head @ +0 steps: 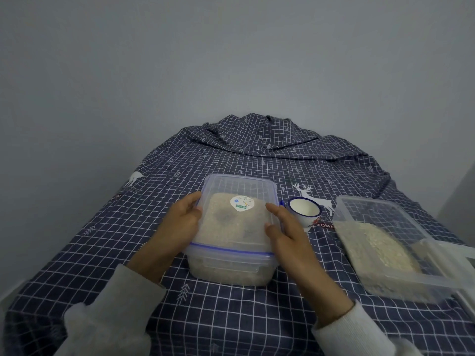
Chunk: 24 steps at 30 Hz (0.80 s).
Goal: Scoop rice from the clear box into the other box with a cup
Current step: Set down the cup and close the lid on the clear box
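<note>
A clear lidded box (232, 263) holding rice stands in the middle of the table, its lid (239, 186) edged in blue and carrying a round sticker. My left hand (180, 222) holds the lid's left edge, with the thumb on top. My right hand (285, 227) holds the lid's right edge the same way. A small white enamel cup (304, 209) with a dark rim stands just right of the box, behind my right hand. A second clear box (385, 242), open and part-filled with rice, sits at the right.
A dark blue checked cloth (231, 317) with deer prints covers the table and bunches up at the back against a grey wall. The open box reaches close to the table's right edge.
</note>
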Each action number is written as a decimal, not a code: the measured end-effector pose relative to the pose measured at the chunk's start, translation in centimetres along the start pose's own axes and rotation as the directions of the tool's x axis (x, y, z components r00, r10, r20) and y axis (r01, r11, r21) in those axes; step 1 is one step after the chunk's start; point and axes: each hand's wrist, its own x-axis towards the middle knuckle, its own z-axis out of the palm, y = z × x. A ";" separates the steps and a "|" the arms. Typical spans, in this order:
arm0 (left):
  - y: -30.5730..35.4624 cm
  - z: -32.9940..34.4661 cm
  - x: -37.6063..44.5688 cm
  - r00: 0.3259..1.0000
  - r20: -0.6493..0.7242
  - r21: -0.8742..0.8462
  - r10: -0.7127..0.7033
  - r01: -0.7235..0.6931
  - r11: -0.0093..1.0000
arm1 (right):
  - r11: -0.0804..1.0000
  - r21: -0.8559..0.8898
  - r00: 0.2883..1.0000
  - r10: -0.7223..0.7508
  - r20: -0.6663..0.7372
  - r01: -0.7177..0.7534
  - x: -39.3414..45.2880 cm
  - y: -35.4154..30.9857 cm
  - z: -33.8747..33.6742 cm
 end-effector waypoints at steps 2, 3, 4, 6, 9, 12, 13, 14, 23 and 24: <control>-0.1 -0.1 0.0 1.000 -0.004 -0.024 -0.022 0.022 0.999 | 1.000 0.020 1.000 -0.003 -0.015 0.004 -0.1 0.1 0.1; -0.2 -0.1 0.1 1.000 -0.002 -0.039 -0.028 0.028 0.999 | 0.999 0.032 1.000 -0.003 -0.022 0.004 -0.2 0.1 0.1; -0.3 -0.1 0.1 0.999 0.003 -0.054 -0.034 0.034 0.998 | 0.999 0.043 1.000 -0.002 -0.026 0.003 -0.2 0.1 0.1; -0.5 -0.2 0.1 0.999 0.021 -0.083 -0.048 0.050 0.995 | 0.998 0.058 1.000 -0.004 -0.031 0.006 -0.4 0.1 0.2; -0.6 -0.4 0.2 0.996 0.037 -0.132 -0.079 0.083 0.988 | 0.997 0.082 1.000 0.006 -0.028 -0.004 -0.5 -0.1 0.3; -0.8 -0.6 0.2 0.990 0.037 -0.166 -0.134 0.138 0.976 | 0.994 0.109 0.999 0.022 -0.030 -0.019 -0.5 -0.2 0.2; -0.9 -0.7 0.2 0.987 0.036 -0.181 -0.155 0.159 0.971 | 0.993 0.117 0.999 0.025 -0.028 -0.022 -0.5 -0.2 0.2; -0.9 -0.8 0.2 0.984 0.039 -0.197 -0.175 0.179 0.964 | 0.993 0.116 0.999 0.024 -0.028 -0.020 -0.5 -0.3 0.2; -1.0 -0.7 0.6 0.984 0.054 -0.209 -0.172 0.179 0.961 | 0.997 0.083 0.999 0.007 -0.035 -0.004 -0.3 -0.4 0.1; -0.9 -0.6 0.7 0.984 0.047 -0.202 -0.173 0.179 0.963 | 0.995 0.097 0.999 0.010 -0.038 -0.007 -0.2 -0.4 0.0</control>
